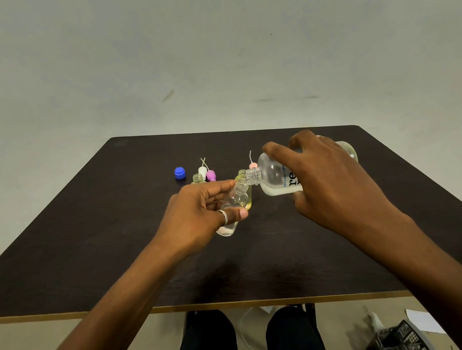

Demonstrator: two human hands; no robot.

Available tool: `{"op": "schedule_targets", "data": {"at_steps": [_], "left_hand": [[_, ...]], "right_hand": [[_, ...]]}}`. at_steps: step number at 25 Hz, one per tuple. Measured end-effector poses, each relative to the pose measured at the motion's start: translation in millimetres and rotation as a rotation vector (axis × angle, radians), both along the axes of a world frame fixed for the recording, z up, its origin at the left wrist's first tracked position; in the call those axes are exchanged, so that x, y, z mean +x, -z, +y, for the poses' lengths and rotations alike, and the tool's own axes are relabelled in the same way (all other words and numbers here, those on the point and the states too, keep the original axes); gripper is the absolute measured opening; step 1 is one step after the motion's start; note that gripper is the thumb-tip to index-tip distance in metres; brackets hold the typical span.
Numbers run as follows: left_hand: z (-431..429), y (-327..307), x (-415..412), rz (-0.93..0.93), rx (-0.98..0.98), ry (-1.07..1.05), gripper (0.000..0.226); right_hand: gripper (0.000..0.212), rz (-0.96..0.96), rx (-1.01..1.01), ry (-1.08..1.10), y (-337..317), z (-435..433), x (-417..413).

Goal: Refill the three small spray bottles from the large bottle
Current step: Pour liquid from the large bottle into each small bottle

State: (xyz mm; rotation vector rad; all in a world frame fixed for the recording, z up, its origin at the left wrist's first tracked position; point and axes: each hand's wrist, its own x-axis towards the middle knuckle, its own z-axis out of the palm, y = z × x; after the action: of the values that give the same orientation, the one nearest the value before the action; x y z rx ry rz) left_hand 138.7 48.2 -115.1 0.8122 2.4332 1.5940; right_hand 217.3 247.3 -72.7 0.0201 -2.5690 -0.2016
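My right hand point(327, 179) grips the large clear bottle point(276, 179), tipped on its side with its open neck pointing left. My left hand point(199, 214) holds a small clear spray bottle point(235, 203), tilted so that its mouth meets the large bottle's neck. A little liquid lies in the small bottle's base. Just behind it stands a second small bottle point(246, 186) with yellowish liquid, uncapped. A third small open bottle point(198, 178) stands further left. White point(202, 170), purple point(211, 175) and pink point(253, 166) spray heads with their tubes lie on the table, and a blue cap point(179, 172) sits at the left.
Everything rests on a dark brown table point(114, 234) with a pale front edge, set against a plain wall. My knees show under the table's front edge. On the floor at the right lie a black basket point(404, 340) and a sheet of paper point(425, 322).
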Motion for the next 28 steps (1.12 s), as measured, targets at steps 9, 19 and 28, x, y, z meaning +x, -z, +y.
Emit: {"op": "schedule_targets", "data": {"at_steps": [9,19,28], "left_hand": [[0.1,-0.6,1.0,-0.01,-0.002,-0.012,0.06],[0.5,-1.3,1.5,0.004,-0.015,-0.008,0.058],[0.5,0.3,-0.5,0.006,-0.018,-0.005,0.059]], "right_hand": [[0.076,-0.013,-0.001,0.001,-0.4,-0.4,0.2],[0.075,-0.021,-0.019,0.001,-1.9,-1.6,1.7],[0.076,-0.036,-0.017,0.005,-3.0,-1.5,2.4]]}}
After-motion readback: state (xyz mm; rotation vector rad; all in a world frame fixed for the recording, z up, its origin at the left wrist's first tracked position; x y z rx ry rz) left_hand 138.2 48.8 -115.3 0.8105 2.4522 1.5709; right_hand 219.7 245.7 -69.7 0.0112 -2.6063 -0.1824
